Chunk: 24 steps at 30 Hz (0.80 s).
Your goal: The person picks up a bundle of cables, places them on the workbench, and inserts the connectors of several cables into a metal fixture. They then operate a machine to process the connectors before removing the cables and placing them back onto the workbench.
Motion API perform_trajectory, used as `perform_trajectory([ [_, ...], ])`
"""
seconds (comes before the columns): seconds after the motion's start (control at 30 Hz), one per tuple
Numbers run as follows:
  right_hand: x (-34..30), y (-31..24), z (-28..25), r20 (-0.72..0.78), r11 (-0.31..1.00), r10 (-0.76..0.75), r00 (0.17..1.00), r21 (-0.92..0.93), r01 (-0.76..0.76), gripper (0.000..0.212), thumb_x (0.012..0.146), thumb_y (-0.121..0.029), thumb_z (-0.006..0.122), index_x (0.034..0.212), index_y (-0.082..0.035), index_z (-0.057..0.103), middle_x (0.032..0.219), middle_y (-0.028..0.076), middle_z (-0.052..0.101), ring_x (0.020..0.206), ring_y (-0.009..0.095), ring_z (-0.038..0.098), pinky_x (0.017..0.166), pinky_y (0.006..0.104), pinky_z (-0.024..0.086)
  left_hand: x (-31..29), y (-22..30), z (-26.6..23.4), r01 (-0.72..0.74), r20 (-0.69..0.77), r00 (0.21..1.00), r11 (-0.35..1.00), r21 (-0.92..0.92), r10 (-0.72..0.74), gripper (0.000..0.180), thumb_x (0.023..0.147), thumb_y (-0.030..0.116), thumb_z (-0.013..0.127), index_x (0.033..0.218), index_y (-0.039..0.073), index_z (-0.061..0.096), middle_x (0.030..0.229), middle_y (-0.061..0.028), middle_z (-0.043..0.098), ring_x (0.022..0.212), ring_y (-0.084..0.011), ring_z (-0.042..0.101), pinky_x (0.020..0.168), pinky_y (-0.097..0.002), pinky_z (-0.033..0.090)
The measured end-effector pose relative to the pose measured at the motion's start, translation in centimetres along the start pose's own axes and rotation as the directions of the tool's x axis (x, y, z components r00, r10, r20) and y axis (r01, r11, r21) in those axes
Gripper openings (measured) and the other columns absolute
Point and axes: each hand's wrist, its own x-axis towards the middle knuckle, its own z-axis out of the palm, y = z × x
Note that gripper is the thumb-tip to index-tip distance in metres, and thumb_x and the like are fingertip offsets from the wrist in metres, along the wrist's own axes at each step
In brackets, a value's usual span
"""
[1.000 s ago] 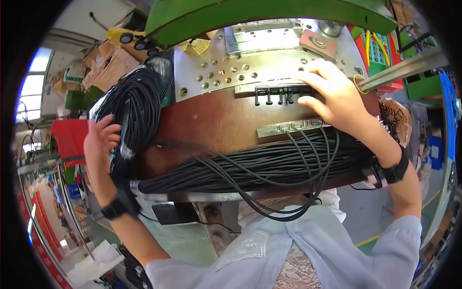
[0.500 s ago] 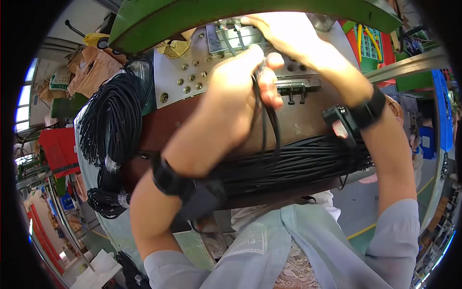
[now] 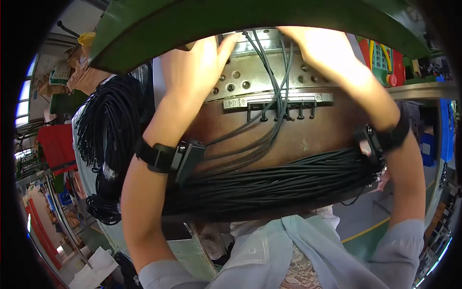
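Several black cables [image 3: 277, 98] run slack down the frame's centre, likely so their ends reach the metal block [image 3: 275, 44]; left hand [image 3: 192, 65] and right hand [image 3: 325, 48] flank it, apart, grip unclear.

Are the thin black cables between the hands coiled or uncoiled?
Uncoiled: the cables cross the metal bar and sweep leftward over the brown tabletop in loose curves, no loops showing.

matt plastic-sheathed cables [image 3: 278, 98], shiny metal plate [image 3: 253, 72], smooth brown tabletop [image 3: 320, 129]
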Motion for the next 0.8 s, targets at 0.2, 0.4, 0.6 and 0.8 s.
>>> perform_trajectory([
  [0.2, 0.3, -0.3, 1.8, 0.082, 0.67, -0.345, 0.935, -0.676, 0.307, 0.022, 0.079, -0.01, 0.06, 0.099, -0.013, 0.067, 0.085, 0.009, 0.065, 0.077, 0.027, 0.063, 0.067, 0.0357, 0.051, 2.3, -3.5, -0.5, -0.49, 0.066, 0.437, 0.176, 0.854, 0.897, 0.035, 0.073, 0.015, 0.068, 0.108, 0.014, 0.065, 0.094, -0.0014, 0.068, 0.075, -0.018, 0.066, 0.062, -0.0249, 0.052],
  [0.4, 0.6, 2.6, 2.4, 0.104, 0.777, -0.23, 0.968, -0.579, 0.247, 0.017, 0.079, -0.016, 0.064, 0.096, -0.011, 0.067, 0.08, 0.008, 0.065, 0.072, 0.026, 0.063, 0.065, 0.0336, 0.051, 1.7, -3.6, 0.6, -0.403, 0.017, 0.654, 0.329, 0.854, 0.756, 0.031, 0.074, 0.02, 0.07, 0.104, 0.013, 0.066, 0.09, -0.0026, 0.068, 0.074, -0.019, 0.065, 0.061, -0.0278, 0.051],
  [0.6, 1.7, 5.1, 1.5, 0.035, 0.934, -0.204, 0.978, -0.291, 0.206, 0.023, 0.079, -0.025, 0.07, 0.095, -0.009, 0.068, 0.078, 0.009, 0.065, 0.068, 0.023, 0.062, 0.064, 0.0331, 0.05, 1.8, -3.1, 0.7, -0.363, -0.052, 0.7, 0.417, 0.833, 0.712, 0.041, 0.073, 0.028, 0.072, 0.109, 0.01, 0.063, 0.089, -0.0073, 0.067, 0.07, -0.023, 0.065, 0.061, -0.0314, 0.051],
  [0.8, 2.3, 2.3, 1.2, 0.051, 0.967, -0.034, 0.998, -0.252, 0.046, 0.032, 0.08, -0.027, 0.069, 0.105, -0.008, 0.064, 0.082, 0.01, 0.065, 0.073, 0.023, 0.063, 0.069, 0.0337, 0.05, 0.3, -2.0, -0.3, -0.275, -0.106, 0.823, 0.556, 0.784, 0.557, 0.049, 0.075, 0.027, 0.07, 0.117, 0.005, 0.056, 0.099, -0.0158, 0.064, 0.086, -0.0325, 0.062, 0.075, -0.0381, 0.049],
])
